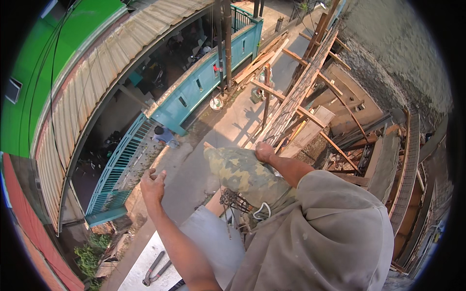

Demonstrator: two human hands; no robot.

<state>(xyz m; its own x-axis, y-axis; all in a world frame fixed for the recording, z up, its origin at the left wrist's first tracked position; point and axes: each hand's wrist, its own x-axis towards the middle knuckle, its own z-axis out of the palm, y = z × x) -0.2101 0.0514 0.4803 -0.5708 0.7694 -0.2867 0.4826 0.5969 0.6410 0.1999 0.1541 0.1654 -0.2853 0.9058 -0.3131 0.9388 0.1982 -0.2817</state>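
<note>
My left hand [153, 185] is raised over the street on the left, fingers partly bent and apart, with nothing seen in it. My right hand [264, 152] is closed beside my knee in camouflage trousers [245, 169], at the near end of a long timber walkway [293, 99]. Whatever its fingers may hold is hidden. Below my left forearm, a pair of end-cutting pincers [156, 269] lies on a pale board [138, 274]. Between my forearms, rusty metal bars [235, 200] and a white loop [262, 211] show next to my leg.
I am high above a narrow street [182, 172]. Wooden cross-pieces [269, 89] jut from the walkway. A turquoise wall [213, 72] and fence [116, 167] line the far side. A person in blue [166, 136] is down there, near a white bucket [216, 104]. Cables [53, 97] hang at left.
</note>
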